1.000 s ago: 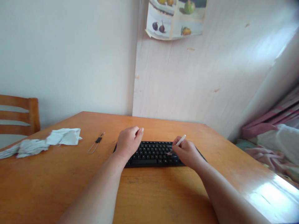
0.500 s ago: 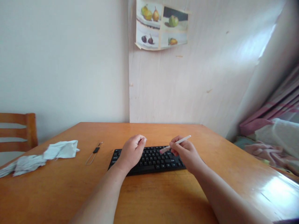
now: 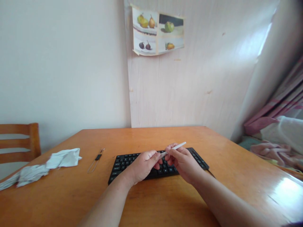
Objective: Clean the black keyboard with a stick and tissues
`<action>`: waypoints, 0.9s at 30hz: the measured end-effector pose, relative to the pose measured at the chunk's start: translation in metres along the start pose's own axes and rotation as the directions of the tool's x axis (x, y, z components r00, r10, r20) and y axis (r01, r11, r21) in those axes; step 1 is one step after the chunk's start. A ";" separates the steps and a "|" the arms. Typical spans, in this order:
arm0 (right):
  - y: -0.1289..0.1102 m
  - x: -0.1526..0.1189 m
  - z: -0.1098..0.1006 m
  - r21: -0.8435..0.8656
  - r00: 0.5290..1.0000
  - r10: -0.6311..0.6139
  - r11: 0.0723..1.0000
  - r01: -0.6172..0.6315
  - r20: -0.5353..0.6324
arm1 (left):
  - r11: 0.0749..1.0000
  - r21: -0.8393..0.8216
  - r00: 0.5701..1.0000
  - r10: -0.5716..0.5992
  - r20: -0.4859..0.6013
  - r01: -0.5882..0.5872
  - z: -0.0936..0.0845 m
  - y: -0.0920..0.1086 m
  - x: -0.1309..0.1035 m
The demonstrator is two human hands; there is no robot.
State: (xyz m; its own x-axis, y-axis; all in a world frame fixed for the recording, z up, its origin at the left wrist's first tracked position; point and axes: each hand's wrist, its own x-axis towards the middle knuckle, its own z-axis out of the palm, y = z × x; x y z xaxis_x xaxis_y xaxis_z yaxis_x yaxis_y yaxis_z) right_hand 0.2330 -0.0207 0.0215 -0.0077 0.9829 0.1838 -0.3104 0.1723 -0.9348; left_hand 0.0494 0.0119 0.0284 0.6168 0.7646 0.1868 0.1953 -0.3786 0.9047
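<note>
Over the black keyboard [image 3: 120,164], my hands meet at a slim white brush [image 3: 179,146]. My right hand [image 3: 183,162] is closed around the brush's handle, whose free end points up and to the right. My left hand [image 3: 144,165] pinches the brush's lower end between thumb and fingers, hiding its tip. The keyboard lies flat on the wooden table, its middle partly covered by both hands.
A white crumpled cloth [image 3: 63,157] and a thin wire tool with a black slider [image 3: 98,157] lie left of the keyboard. A wooden chair [image 3: 34,142] stands at the left. Fruit pictures [image 3: 158,34] hang on the wall behind the table [image 3: 151,205].
My left hand has moved right and taken hold of the brush's pinkish tip end. My right hand has shifted slightly left, still holding the brush. The view has tilted up a little.
</note>
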 end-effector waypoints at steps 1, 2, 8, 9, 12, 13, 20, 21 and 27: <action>0.000 0.000 0.000 0.012 1.000 0.006 1.000 -0.006 -0.007 | 1.000 0.009 1.000 -0.019 -0.002 0.019 0.000 -0.001 0.000; 0.000 0.000 0.000 0.024 1.000 0.012 1.000 -0.012 -0.013 | 0.999 0.018 0.999 -0.032 -0.001 0.032 -0.001 -0.001 0.000; -0.002 -0.001 0.002 0.082 0.999 0.021 0.996 -0.019 -0.024 | 0.999 0.042 0.999 -0.033 0.032 0.032 -0.006 0.005 -0.002; -0.002 -0.001 0.003 0.089 0.999 0.023 0.996 -0.021 -0.026 | 0.998 0.048 0.999 -0.034 0.040 0.032 -0.007 0.006 -0.002; 0.000 -0.003 0.008 0.110 0.999 0.033 0.993 -0.029 -0.040 | 0.997 0.057 0.997 -0.048 0.058 0.044 -0.010 0.009 -0.004; 0.000 -0.003 0.009 0.118 0.998 0.038 0.993 -0.032 -0.044 | 0.997 0.056 0.997 -0.052 0.061 0.049 -0.012 0.010 -0.005; -0.007 0.016 -0.017 0.254 0.959 -0.001 0.964 0.076 -0.284 | 0.999 0.027 0.986 -0.014 -0.168 0.019 -0.045 -0.003 -0.009; -0.007 0.020 -0.024 0.232 0.946 -0.026 0.967 0.106 -0.324 | 1.000 0.009 0.959 -0.016 -0.284 0.019 -0.053 -0.009 -0.008; 0.004 0.026 -0.034 0.058 0.938 -0.118 0.988 0.144 -0.327 | 0.988 0.084 0.665 -0.025 -0.747 0.131 -0.089 -0.053 0.002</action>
State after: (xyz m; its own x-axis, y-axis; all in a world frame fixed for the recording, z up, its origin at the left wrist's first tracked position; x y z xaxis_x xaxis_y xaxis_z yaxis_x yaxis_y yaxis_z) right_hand 0.2642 0.0078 0.0126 0.3404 0.9223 0.1829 -0.3631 0.3084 -0.8792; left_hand -0.0279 0.0796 0.0149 -0.1641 0.9071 0.3876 0.3380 -0.3175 0.8860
